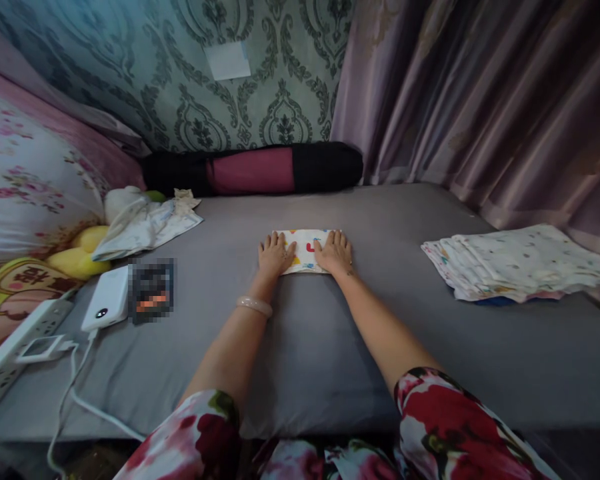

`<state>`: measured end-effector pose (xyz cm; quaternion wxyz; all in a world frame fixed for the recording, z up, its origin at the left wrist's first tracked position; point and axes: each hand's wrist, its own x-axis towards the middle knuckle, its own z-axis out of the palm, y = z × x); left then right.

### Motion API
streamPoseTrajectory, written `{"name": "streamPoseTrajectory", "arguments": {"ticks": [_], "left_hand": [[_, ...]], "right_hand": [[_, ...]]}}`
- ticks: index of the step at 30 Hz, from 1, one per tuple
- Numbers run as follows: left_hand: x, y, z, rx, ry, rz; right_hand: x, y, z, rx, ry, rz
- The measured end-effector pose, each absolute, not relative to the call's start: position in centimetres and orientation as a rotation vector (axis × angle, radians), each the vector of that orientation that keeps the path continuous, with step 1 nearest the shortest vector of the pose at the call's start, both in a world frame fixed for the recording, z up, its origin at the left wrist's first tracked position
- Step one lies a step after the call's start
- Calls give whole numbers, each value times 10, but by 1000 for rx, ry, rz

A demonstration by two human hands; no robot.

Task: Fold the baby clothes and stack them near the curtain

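Note:
A small folded cloth (304,251), white with red, yellow and blue prints, lies flat on the grey bed sheet (310,347). My left hand (276,253) rests on its left end, palm down with the fingers spread. On the right end lies my right hand (334,251), also flat with the fingers apart. Between the two hands the middle of the cloth shows. A pale bangle (254,306) is round my left wrist.
A stack of folded printed cloths (520,263) lies at the right. To the left are a crumpled cloth (150,227), a yellow plush toy (80,257), a white power bank (107,297) with a cable, and a power strip (27,340). A black and maroon bolster (253,170) lies along the wall.

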<state>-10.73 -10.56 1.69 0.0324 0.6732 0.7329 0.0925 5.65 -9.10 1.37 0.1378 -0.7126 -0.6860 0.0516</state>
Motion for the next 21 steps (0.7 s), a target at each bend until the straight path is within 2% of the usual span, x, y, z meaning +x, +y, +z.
{"name": "streamPoseTrajectory", "arguments": {"ticks": [11, 21], "left_hand": [[-126, -113, 17, 2075, 2168, 336], [-134, -108, 15, 2004, 2138, 441]], "right_hand": [[91, -93, 15, -1969, -2163, 218], [90, -93, 17, -2039, -2079, 218]]}}
